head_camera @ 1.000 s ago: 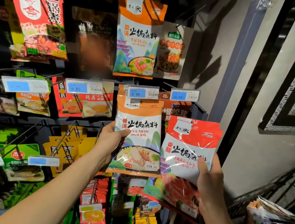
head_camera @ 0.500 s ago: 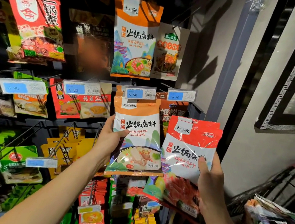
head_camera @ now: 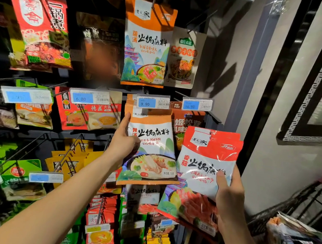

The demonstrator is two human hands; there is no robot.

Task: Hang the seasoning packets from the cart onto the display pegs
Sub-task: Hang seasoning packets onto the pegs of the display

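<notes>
A dark pegboard display hung with seasoning packets is seen beside a grey wall. The fingers of the left hand are clamped on one orange-topped packet: the thumb is pressed on its front, the forefinger is stretched up along its left edge, and the other fingers are hidden behind it. The packet's top is tucked behind the 9.90 tag; whether it is threaded on the peg cannot be told. The fingers of the right hand are closed on a stack of red-topped packets, thumb in front. At least two edges are shown at its top, and it is held just right of the orange-topped packet, lower and tilted. Four price tags are counted in that row. A wire cart with more packets is seen at the lower right.
</notes>
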